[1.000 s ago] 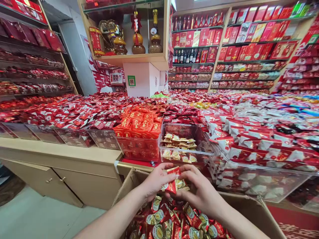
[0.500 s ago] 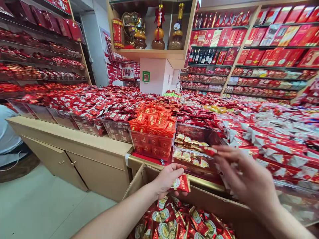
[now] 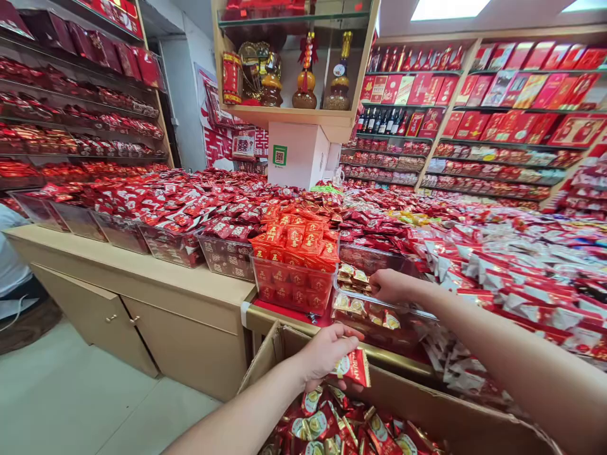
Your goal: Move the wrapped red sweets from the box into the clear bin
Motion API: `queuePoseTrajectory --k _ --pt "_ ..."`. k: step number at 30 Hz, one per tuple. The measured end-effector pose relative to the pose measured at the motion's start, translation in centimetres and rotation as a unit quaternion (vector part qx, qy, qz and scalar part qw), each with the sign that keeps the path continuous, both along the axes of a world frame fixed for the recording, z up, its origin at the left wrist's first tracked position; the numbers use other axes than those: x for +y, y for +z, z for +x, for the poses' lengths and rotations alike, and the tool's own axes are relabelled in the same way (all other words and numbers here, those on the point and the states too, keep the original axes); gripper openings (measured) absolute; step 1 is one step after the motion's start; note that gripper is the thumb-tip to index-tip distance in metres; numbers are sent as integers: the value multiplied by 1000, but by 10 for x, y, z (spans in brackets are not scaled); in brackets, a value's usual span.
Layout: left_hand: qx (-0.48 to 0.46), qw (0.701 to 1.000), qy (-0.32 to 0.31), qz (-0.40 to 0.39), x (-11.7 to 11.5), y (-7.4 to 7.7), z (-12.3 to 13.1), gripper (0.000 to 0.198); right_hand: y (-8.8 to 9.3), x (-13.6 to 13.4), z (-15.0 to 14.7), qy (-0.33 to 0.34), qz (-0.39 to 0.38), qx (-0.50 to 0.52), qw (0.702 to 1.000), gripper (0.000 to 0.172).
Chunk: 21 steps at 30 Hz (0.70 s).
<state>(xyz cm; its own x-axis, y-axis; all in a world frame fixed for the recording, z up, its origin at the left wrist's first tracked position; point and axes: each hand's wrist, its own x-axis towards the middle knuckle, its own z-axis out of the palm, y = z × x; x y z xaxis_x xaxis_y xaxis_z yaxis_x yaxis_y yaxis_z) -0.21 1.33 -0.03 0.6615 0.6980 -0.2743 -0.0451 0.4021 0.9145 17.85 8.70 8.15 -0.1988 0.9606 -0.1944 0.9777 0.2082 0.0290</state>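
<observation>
My left hand (image 3: 327, 355) is closed around a red-and-gold wrapped candy (image 3: 355, 369), held above an open cardboard box (image 3: 474, 414). Inside the box lie several loose candies (image 3: 327, 422) in the same kind of wrapper. My right hand (image 3: 389, 285) reaches into a clear plastic bin (image 3: 370, 332), its fingers curled down beside a row of gold-edged candies (image 3: 351, 276). Its fingertips are hidden, so what they hold does not show.
A clear bin heaped with bright red packets (image 3: 294, 253) stands just left of the working bin. White-and-red packets (image 3: 516, 284) are piled at the right. A wooden counter (image 3: 133, 272) runs left, and a display cabinet (image 3: 289, 114) hangs ahead. Someone's white clothing (image 3: 12, 246) shows at far left.
My right hand has moved left and into the clear bin; a red candy showed at its fingertips before and is now hidden. My left hand still holds its candy over the box.
</observation>
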Motion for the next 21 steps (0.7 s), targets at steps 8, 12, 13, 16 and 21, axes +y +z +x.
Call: queuePoseTrajectory --k 8,12,13,16,21 --pt "-7 1000 -10 -2 1 0 0 25 -18 1 4 -79 -168 0 983 13" --pt "-7 1000 -7 -10 0 3 0 25 -28 4 12 -93 -225 20 970 15" --pt "-7 1000 -6 -11 0 3 0 25 -30 5 14 -96 -227 20 969 16" --pt "-2 1000 -8 -13 0 3 0 25 -35 5 17 -95 -212 19 972 16" --pt "-1 1000 -5 -11 1 1 1 32 -19 4 9 -79 -75 2 994 7"
